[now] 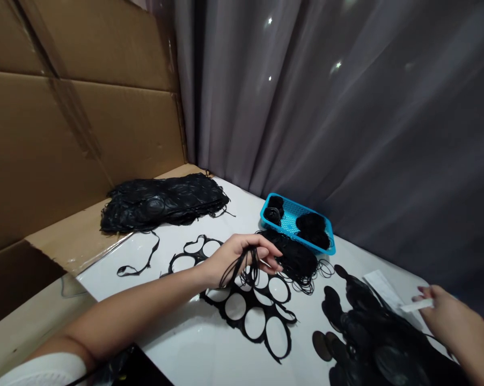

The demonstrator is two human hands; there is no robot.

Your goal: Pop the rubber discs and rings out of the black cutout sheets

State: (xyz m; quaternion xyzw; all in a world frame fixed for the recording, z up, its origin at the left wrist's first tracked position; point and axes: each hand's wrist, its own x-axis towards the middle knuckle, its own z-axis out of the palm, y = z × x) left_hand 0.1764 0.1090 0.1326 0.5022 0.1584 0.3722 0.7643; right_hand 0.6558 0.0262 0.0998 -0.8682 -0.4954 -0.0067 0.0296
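My left hand (237, 257) is closed on a bunch of thin black rubber rings (242, 271) that hang from its fingers above a black sheet with round holes punched out (254, 311). More loose black rings (298, 260) lie in a heap just right of that hand. My right hand (451, 316) sits at the right edge, fingers pinched on a small white strip (417, 306). Below it lies a pile of black round discs and scraps (371, 338).
A blue plastic basket (292, 217) with black round pieces stands at the back by the grey curtain. A stack of black punched sheets (163, 202) lies at the back left beside a cardboard wall (65, 123). A white paper (381, 287) rests on the white table (197, 348).
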